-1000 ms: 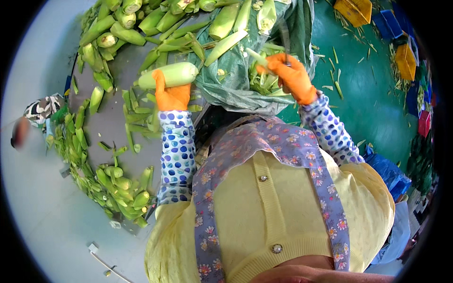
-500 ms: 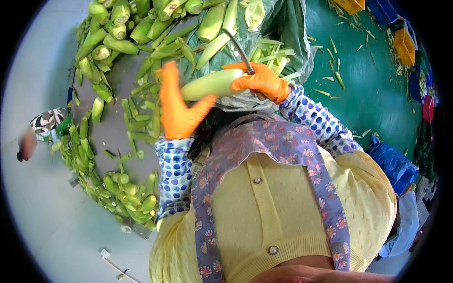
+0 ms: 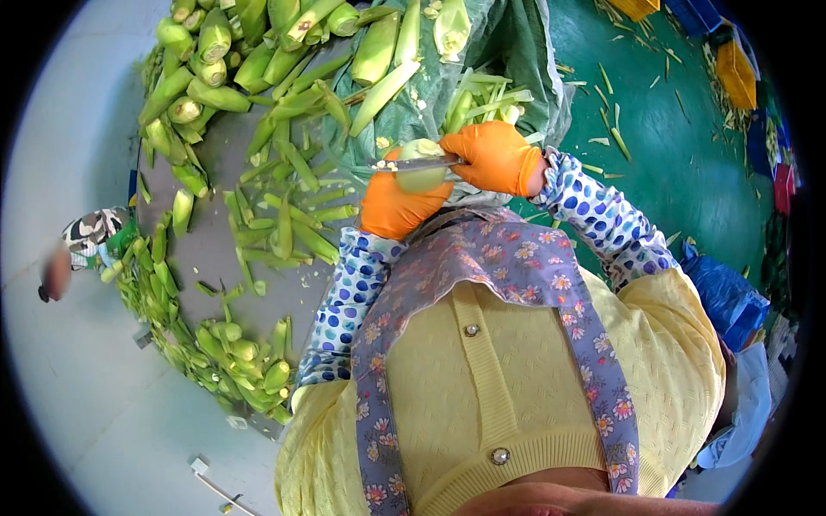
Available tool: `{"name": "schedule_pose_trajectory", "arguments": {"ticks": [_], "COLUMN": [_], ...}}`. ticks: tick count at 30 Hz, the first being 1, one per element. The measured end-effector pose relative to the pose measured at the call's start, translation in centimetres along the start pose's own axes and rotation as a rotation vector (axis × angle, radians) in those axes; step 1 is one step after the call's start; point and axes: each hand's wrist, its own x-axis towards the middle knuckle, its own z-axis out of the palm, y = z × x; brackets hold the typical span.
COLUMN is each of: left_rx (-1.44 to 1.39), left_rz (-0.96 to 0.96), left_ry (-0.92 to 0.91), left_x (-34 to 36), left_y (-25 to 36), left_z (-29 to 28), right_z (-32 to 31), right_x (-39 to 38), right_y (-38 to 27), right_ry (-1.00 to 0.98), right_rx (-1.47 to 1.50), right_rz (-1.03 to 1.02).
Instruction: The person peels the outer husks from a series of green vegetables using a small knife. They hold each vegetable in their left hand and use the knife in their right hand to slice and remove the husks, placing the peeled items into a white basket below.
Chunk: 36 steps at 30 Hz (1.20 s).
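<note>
1 corn ear [image 3: 423,181], pale green, 1 end facing up, at near edge of green sack [image 3: 508,39]. L grip [image 3: 400,209], orange-gloved, clasped round ear. R grip [image 3: 495,157], same glove type, fingers closed on knife [image 3: 415,162] by its handle; blade across ear's upper end. Husk strips [image 3: 486,101] in sack mouth, just beyond R grip. Grey counter [image 3: 196,254] to L, w/ loose husk leaves [image 3: 284,225]; pile of ears [image 3: 211,73] at far end. 1 co-worker [image 3: 95,225], camo cap, beyond counter's L edge.
</note>
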Motion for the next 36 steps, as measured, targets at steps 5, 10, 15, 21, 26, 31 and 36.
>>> {"name": "schedule_pose_trajectory", "arguments": {"ticks": [5,10,15,21,26,31,36], "left_rx": [-0.13,-0.469,-0.422,-0.291,-0.042,0.126,0.061], "left_rz": [-0.007,-0.205,-0.332,-0.074,-0.368,-0.998,-1.364], "left_ry": [0.076,0.118,0.144,0.231,0.431,-0.094,-0.209], "left_x": [-0.3,-0.3,0.1,-2.2,-6.6,-22.7,-34.9], "left_y": [0.9,0.2,1.3,1.8,-2.4,-8.0,-8.4], "left_z": [-0.1,1.0,1.4,0.1,0.4,-1.1,3.6], "right_z": [-0.5,0.8,2.4,2.0,0.8,2.8,-0.4], "right_x": [-0.4,0.1,-0.7,-9.0,-2.5,0.2,5.5], "right_y": [0.3,0.5,2.9,20.2,13.1,11.8,8.4], "right_ry": [-0.056,0.023,0.127,0.267,0.205,0.13,0.029], "right_rx": [0.023,0.07,0.156,0.598,0.505,0.279,0.471], "right_rz": [0.036,0.114,0.105,0.919,0.715,0.362,0.226]}}
